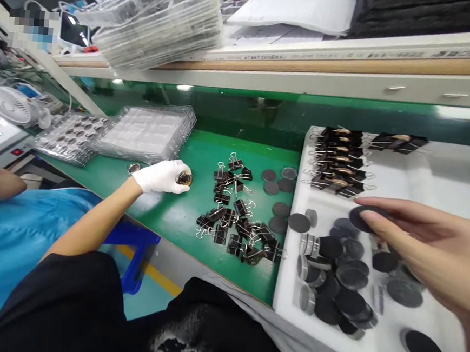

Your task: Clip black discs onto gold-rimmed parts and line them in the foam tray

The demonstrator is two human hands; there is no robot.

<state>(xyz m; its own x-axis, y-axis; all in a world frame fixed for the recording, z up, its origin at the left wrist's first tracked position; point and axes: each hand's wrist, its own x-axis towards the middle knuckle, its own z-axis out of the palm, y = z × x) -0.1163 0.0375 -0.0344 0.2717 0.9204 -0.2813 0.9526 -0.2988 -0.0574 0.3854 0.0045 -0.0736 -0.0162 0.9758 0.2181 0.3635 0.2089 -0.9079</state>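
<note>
My left hand [157, 176], in a white glove, is closed around a small round part [184, 179] with a dark and gold-coloured inside, just over the green mat. A similar round part [134, 168] lies on the mat to its left. My right hand [421, 234], bare, pinches a black disc [368, 218] between thumb and fingers above the white tray [392, 351]. Below it in the tray lie loose black discs [350, 301] and clear round pieces [351, 276], heaped together. Black binder clips [238, 211] are scattered on the mat between my hands.
Clipped assemblies [342, 160] line the tray's back left. Several discs [280, 209] lie on the mat beside the tray. Clear plastic trays [144, 131] stand at the back left, more [161, 24] on the shelf above. A person's blue sleeve [30, 236] is at the left.
</note>
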